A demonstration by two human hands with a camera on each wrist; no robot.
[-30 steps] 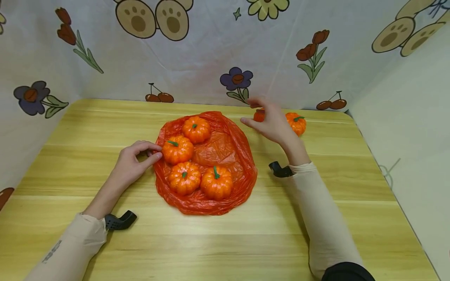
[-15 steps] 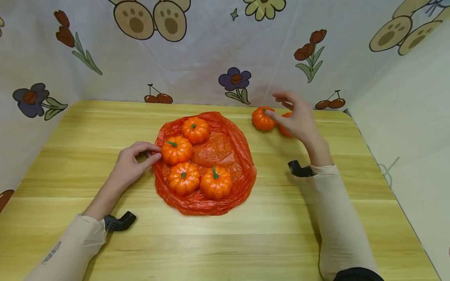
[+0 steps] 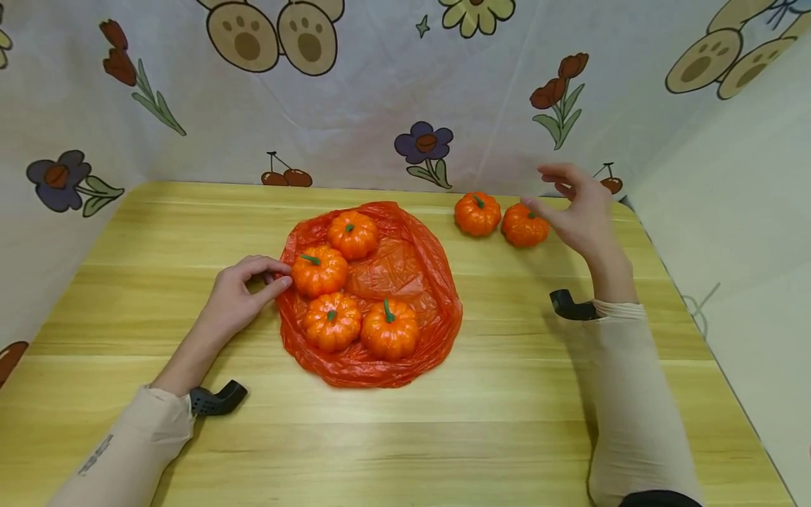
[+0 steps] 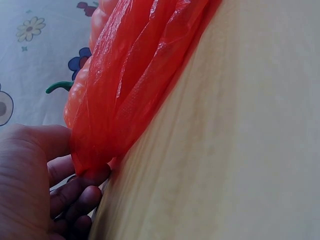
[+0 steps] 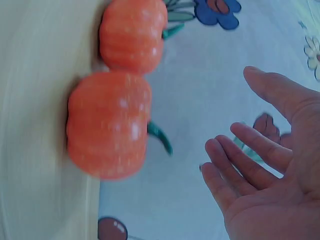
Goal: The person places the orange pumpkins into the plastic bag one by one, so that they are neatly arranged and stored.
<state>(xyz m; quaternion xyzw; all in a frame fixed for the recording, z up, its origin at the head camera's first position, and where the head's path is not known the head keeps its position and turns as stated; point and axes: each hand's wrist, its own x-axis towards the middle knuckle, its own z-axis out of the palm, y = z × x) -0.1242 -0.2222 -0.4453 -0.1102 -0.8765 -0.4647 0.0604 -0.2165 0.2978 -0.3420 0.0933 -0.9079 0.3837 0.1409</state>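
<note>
A red plastic bag (image 3: 412,267) lies spread with its edge rolled, and several small orange pumpkins with green stems rest in it, among them one pumpkin (image 3: 353,235) at its far side. At the bag's left edge, my left hand (image 3: 237,292) pinches the thin plastic between thumb and fingers, seen closer in the left wrist view around the bag (image 4: 135,70). Farther right, two more pumpkins stand side by side: a left one (image 3: 477,214) and a right one (image 3: 525,226). My right hand (image 3: 586,211) hovers just right of them, fingers loosely spread, holding nothing.
The wooden table (image 3: 405,443) ends at the back against a white cloth (image 3: 355,120) printed with flowers and cherries. To the right stands a pale wall (image 3: 741,232). A black wrist device (image 3: 218,398) sits on each sleeve.
My right hand has moved right, away from the left loose pumpkin and past the right one, leaving both uncovered. My left hand stays at the bag's edge.
</note>
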